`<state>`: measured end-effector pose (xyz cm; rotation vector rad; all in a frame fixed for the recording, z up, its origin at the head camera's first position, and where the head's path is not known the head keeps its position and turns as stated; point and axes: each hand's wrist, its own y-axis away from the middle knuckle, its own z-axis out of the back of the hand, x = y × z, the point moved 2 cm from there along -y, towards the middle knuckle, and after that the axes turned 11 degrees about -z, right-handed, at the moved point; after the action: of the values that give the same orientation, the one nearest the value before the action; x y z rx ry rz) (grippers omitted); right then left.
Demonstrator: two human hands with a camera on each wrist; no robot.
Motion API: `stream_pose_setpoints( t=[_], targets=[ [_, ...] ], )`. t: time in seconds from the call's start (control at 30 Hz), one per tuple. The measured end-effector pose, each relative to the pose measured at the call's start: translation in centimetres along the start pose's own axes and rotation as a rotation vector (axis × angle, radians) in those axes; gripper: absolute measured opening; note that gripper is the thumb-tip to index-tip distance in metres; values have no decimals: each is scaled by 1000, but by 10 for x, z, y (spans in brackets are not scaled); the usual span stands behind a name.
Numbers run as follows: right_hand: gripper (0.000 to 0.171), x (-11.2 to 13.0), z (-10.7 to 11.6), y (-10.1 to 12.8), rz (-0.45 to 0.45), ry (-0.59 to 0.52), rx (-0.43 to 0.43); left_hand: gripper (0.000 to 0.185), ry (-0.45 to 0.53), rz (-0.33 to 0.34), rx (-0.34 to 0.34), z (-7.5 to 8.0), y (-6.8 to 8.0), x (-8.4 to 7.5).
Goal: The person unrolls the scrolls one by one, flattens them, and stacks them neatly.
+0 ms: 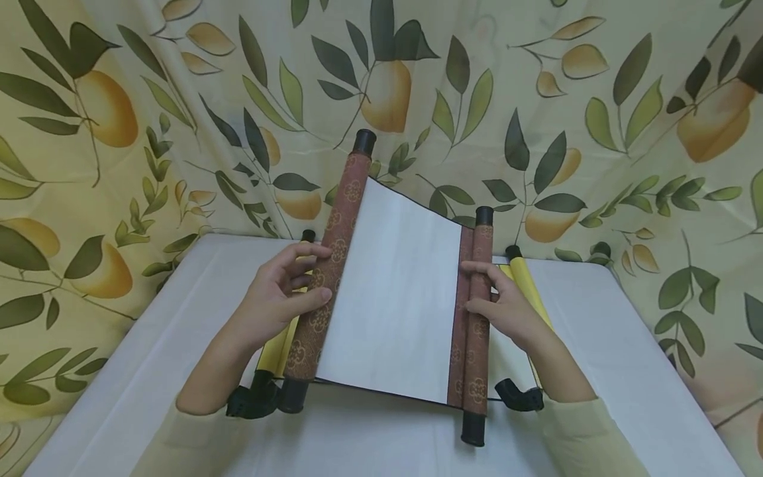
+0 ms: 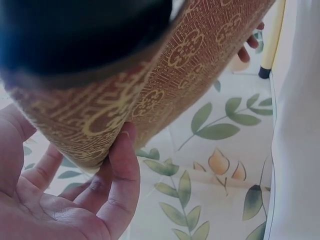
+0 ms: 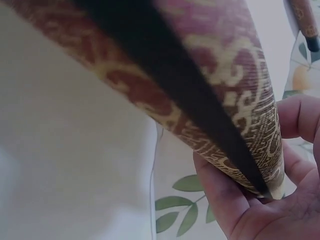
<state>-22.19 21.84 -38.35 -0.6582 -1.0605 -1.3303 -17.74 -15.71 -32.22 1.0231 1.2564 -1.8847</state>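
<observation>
We note a white counter [image 1: 596,344] running to the backdrop. Lying on it is a yellow scroll [image 1: 527,281], partly unrolled, with black knobs at its roller ends; one roller shows on the left [image 1: 277,344], the other on the right, with pale paper between them. Behind and to both sides hangs a cream curtain [image 1: 179,99] printed with dark green leaves and orange-yellow fruit. The wrist views show the same print close up [image 2: 210,130].

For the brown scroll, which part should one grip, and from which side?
Probably best to grip the brown scroll at its two rolled ends, at mid-length, from the outer sides, as the left hand and right hand do. The rolls look stiff and round; the white sheet between looks thin.
</observation>
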Motion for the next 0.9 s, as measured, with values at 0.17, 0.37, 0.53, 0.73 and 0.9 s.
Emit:
stream_pose_setpoints(
  t=[0.17,0.37,0.53,0.73,0.9],
  targets=[
    [65,3,4,2,-7,-1,20,53,4,8,3,3,2,1],
    [66,8,10,5,-8,29,35,51,6,10,30,3,3,5],
    [63,13,16,6,-10,74,47,49,-22,-15,106,2,3,8],
    [61,18,23,8,-13,141,43,43,-91,1,146,3,2,13],
    [61,19,26,10,3,180,37,26,-141,34,154,3,1,22]
  ],
)
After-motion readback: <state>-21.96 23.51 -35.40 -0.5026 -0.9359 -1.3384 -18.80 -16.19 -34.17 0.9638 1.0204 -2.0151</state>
